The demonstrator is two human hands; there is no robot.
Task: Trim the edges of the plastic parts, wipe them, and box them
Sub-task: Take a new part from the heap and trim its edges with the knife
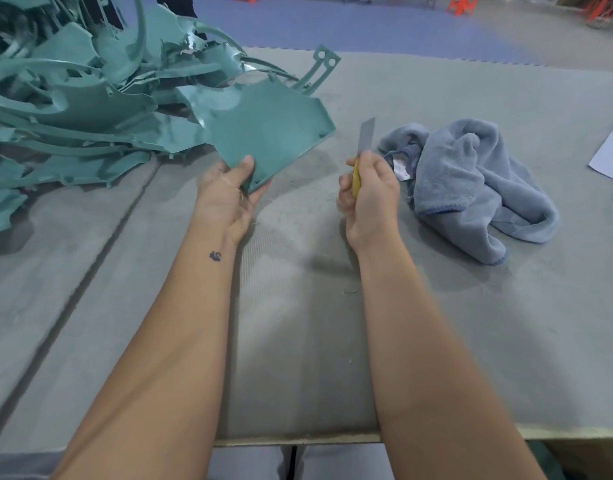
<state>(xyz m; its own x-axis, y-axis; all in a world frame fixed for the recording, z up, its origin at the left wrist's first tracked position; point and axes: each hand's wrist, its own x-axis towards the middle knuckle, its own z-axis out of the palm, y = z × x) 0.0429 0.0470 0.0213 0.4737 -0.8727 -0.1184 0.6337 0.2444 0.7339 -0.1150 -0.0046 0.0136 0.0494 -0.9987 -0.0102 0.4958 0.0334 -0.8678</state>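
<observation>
A worker's two bare forearms reach out over the grey padded surface [298, 341], at a moment that appears to fall in the trimming stage of the job. The left hand [229, 195] pinches the near corner of a teal plastic part [267, 133], thumb on top and fingers curled beneath, holding the panel tilted up with its long axis running away from the worker toward the far right. The right hand [369, 199] is wrapped around the yellow handle of a utility knife [362, 150], its blade extended and pointing up and away (not touching the plastic). The blade stands just to the right of the part's right-hand edge, with a gap between them; that edge is the one nearest the knife, so the coming cut looks to depend on closing the gap sideways, knife toward part or part toward knife. To the right of the knife hand lies a crumpled blue-grey towel [471, 181], presumably for wiping. Farther off at the left, a heap of matching teal parts [73, 98] is piled on the surface. No box is visible.
</observation>
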